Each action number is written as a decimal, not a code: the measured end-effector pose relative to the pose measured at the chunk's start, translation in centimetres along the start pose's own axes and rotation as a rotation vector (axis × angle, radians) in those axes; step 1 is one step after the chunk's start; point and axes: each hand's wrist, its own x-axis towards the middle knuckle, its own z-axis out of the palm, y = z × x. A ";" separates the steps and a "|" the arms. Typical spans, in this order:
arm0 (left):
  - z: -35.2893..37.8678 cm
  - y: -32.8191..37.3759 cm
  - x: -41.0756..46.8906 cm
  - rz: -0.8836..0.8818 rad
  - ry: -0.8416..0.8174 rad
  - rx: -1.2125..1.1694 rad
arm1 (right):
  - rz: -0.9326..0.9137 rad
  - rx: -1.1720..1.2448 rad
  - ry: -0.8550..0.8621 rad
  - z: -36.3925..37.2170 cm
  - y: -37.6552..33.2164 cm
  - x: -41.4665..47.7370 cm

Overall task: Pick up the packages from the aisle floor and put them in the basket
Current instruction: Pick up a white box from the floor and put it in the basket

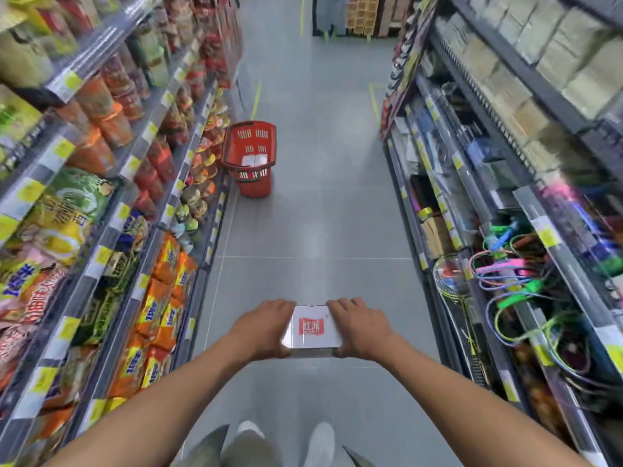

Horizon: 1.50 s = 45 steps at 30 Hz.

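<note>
Gripping package (312,327) edges, hands (266,330) mid-aisle

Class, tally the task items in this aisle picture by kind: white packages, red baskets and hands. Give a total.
White packages: 2, the held package and the package in the basket
Red baskets: 1, red basket
Hands: 2, left hand, right hand
Total: 5

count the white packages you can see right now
2: one white package held between the left hand and right hand; one package in the red basket. More may be hidden inside.
</note>
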 end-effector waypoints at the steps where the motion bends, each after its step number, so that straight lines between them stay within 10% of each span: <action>1: -0.3 0.1 0.6 0.002 0.002 0.011 | -0.001 0.003 0.006 -0.3 0.5 0.4; 27: -17.6 -15.7 25.1 0.021 0.086 -0.013 | 0.011 0.006 0.025 -16.4 7.5 29.8; 45: -32.4 -19.4 54.0 -0.035 0.087 -0.036 | -0.079 -0.044 -0.014 -31.6 25.8 55.5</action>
